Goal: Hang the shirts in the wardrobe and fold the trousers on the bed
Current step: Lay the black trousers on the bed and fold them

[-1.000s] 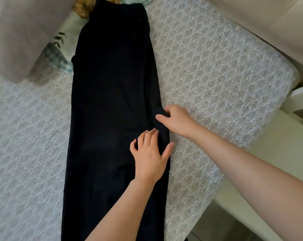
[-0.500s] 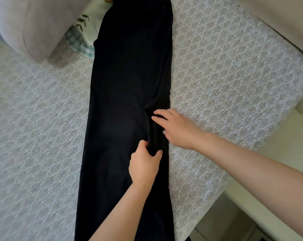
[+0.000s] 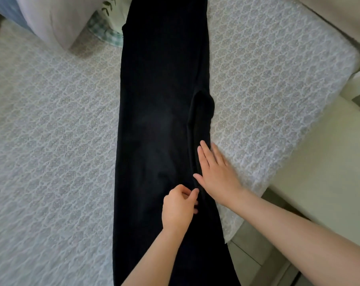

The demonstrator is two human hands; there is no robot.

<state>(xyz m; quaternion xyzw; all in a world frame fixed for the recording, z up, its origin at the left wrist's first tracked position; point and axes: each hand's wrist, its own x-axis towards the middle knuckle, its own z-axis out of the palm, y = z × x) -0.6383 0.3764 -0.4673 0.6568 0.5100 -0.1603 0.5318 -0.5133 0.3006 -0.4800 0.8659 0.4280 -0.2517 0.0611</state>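
Note:
Black trousers lie lengthwise on the bed, folded leg over leg, waist at the far end and out of frame. A raised crease runs along their right edge at the crotch. My left hand has its fingers curled and pinches the cloth near that crease. My right hand lies flat with straight fingers on the trousers' right edge, partly on the patterned bedspread.
A grey pillow and a green checked cloth lie at the far left of the bed. The bed's right edge drops to a pale floor. A cream surface stands to the right.
My left hand went from lying flat to pinching the cloth and moved nearer to me. My right hand flattened and slid toward me along the right edge. The view shifted down the trousers.

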